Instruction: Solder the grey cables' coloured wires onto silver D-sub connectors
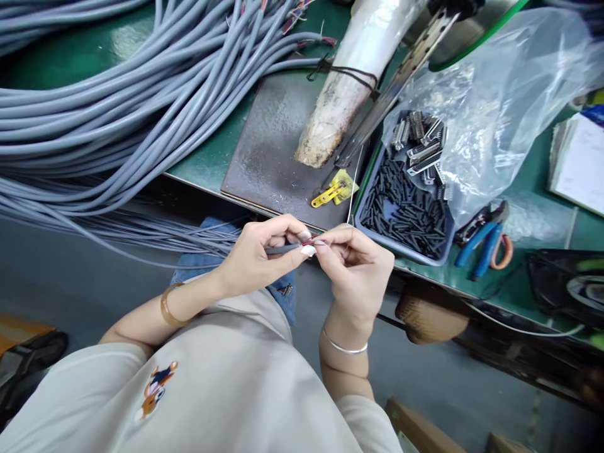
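Just off the front edge of the table, my left hand (264, 255) is closed round the end of a grey cable (279, 250). Thin red and dark wires (312, 241) come out of that end, between my two hands. Thumb and forefinger of my right hand (353, 261) pinch the tips of these wires. The hands nearly touch. Beyond them, a small yellow metal piece (326, 195) lies on a dark board (268, 138). A blue tray (446, 248) to the right holds many short black tubes (401, 211) and metal connectors (425, 145).
Bundles of grey cables (141, 119) cover the left of the green table (198, 167). A wrapped tube (346, 82) and a metal rod (396, 85) reach over the board. Right of the tray are a clear plastic bag (500, 107), blue-handled pliers (488, 248) and papers (580, 163).
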A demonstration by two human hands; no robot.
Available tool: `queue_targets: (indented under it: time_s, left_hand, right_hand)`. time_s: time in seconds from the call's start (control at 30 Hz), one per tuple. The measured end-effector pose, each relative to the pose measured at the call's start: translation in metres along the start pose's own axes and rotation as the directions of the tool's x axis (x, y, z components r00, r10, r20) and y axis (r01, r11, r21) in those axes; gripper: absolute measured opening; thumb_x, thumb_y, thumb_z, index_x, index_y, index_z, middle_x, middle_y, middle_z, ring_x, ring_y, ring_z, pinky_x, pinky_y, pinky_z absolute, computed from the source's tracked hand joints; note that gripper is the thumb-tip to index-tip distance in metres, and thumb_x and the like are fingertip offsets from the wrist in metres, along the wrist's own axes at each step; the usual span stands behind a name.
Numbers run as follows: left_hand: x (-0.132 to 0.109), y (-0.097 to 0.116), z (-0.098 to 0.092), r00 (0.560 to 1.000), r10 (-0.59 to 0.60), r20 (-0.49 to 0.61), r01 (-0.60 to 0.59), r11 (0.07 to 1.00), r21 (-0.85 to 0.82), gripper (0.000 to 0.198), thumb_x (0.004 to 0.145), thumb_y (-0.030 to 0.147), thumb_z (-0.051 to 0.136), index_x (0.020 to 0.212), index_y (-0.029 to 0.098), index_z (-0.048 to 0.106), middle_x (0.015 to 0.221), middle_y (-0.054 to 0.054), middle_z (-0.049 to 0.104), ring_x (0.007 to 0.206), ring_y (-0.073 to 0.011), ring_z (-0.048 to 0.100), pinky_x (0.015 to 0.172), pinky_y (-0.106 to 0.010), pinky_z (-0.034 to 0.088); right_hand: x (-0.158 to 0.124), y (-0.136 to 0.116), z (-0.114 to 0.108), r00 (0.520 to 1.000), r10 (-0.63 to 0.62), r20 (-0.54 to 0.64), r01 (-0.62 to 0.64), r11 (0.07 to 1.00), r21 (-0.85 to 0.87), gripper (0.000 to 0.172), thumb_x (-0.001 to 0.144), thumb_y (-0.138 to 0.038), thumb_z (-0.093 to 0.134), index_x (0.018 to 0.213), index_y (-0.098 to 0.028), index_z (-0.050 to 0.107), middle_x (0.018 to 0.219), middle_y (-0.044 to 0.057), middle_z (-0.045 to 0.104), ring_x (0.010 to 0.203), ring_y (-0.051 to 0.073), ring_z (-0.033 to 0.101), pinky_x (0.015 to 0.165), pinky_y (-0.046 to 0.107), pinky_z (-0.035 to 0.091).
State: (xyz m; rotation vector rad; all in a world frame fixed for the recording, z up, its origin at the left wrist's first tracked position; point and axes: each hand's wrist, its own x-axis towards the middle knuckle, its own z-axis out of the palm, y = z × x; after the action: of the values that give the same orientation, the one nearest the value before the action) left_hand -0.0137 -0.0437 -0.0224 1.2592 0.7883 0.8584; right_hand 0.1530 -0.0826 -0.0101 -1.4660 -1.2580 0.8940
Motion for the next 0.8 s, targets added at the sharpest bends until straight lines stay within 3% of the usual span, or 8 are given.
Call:
queue_targets:
  time_s: [0.17, 0.3, 0.5, 0.8]
  left_hand:
    - [0.0017, 0.0004, -0.0004, 0.993, 0.098, -0.07, -0.094, 0.994, 0.058, 0.016, 0.09, 0.029, 0.067, 0.088, 0.014, 0.069, 0.076, -0.002, 0.065, 0.055, -0.0056, 0.044, 0.05, -0.018, 0.037]
    - [0.0013, -0.0006, -0.0009, 0.994, 0.064, -0.085, -0.058, 0.996, 0.071, 0.011, 0.083, 0.023, 0.071, 0.089, 0.014, 0.069, 0.071, 0.001, 0.06, 0.052, -0.0049, 0.038, 0.044, -0.018, 0.03]
    - [0.0012, -0.0005, 0.0041, 0.986, 0.029, -0.164, -0.02, 0.998, 0.053, 0.01, 0.082, 0.025, 0.068, 0.08, 0.016, 0.062, 0.07, 0.002, 0.056, 0.056, -0.0053, 0.04, 0.049, -0.018, 0.033]
    - [0.0018, -0.0002, 0.0024, 0.994, 0.013, -0.105, -0.008, 0.999, 0.043, 0.015, 0.085, 0.027, 0.067, 0.079, 0.016, 0.06, 0.066, 0.003, 0.049, 0.056, -0.0066, 0.04, 0.051, -0.02, 0.034]
  right_hand:
    - [-0.0019, 0.003, 0.0022, 0.999, -0.009, -0.033, 0.008, 1.0, -0.022, 0.007, 0.087, -0.026, 0.074, 0.082, -0.021, 0.076, 0.067, -0.003, 0.054, 0.054, 0.007, 0.037, 0.051, 0.026, 0.023]
    - [0.0, 0.0017, 0.002, 1.0, -0.019, -0.005, 0.019, 0.999, -0.026, 0.008, 0.088, -0.028, 0.074, 0.086, -0.023, 0.079, 0.065, -0.003, 0.053, 0.054, 0.007, 0.037, 0.052, 0.026, 0.026]
    - [-0.0011, 0.0025, 0.0056, 1.0, -0.004, -0.02, 0.003, 0.999, -0.042, 0.01, 0.088, -0.029, 0.074, 0.083, -0.021, 0.077, 0.067, -0.003, 0.053, 0.052, 0.006, 0.031, 0.049, 0.026, 0.022]
    - [0.0002, 0.0025, 0.0031, 1.0, -0.005, -0.014, 0.004, 0.999, -0.034, 0.007, 0.088, -0.028, 0.075, 0.086, -0.023, 0.079, 0.068, -0.003, 0.054, 0.054, 0.007, 0.037, 0.051, 0.026, 0.024]
